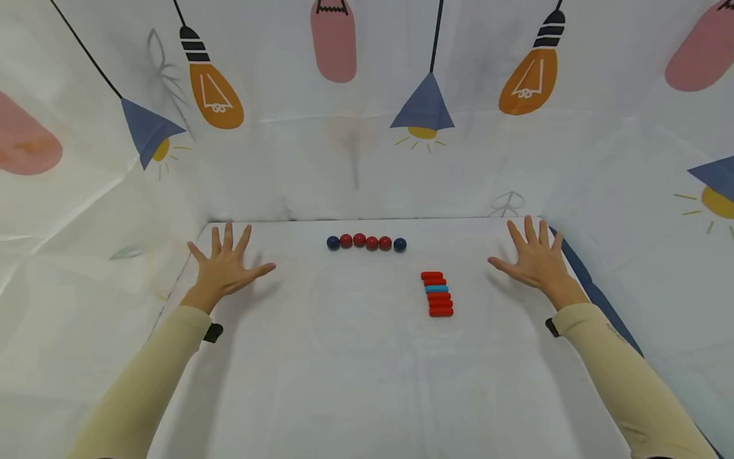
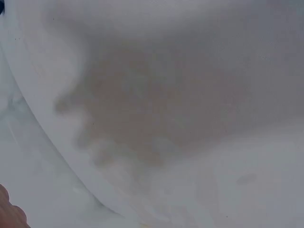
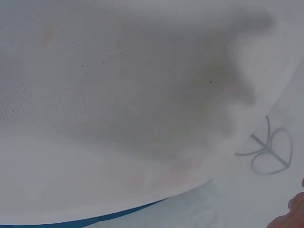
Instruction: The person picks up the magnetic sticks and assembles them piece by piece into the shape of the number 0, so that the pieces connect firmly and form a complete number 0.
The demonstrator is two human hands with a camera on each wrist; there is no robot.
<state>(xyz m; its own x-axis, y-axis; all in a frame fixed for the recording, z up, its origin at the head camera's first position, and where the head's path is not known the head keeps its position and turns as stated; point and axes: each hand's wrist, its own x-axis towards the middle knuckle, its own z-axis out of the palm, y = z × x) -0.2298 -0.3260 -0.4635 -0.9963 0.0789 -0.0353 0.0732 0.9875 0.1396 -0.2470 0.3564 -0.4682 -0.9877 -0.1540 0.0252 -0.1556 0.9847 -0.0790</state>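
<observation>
Both hands are held with fingers spread wide and hold nothing. In the head view my left hand (image 1: pixel 223 268) is over the left side of the white table, and my right hand (image 1: pixel 536 260) over its right side. Between them, at the back, lies a row of balls: several red balls (image 1: pixel 372 243) with a dark blue ball (image 1: pixel 333 243) at the left end and another dark blue ball (image 1: pixel 400 245) at the right. Nearer the right hand is a column of short red sticks (image 1: pixel 440 304) with one light blue stick (image 1: pixel 437 289) among them. Each wrist view shows a hand's shadow.
The table (image 1: pixel 344 370) has a white covering. Behind it and at the sides hangs a white curtain (image 1: pixel 321 166) printed with lamps and bulbs. A dark blue strip (image 1: pixel 602 299) runs along the table's right edge. Each wrist wears a small black device (image 1: pixel 213 332).
</observation>
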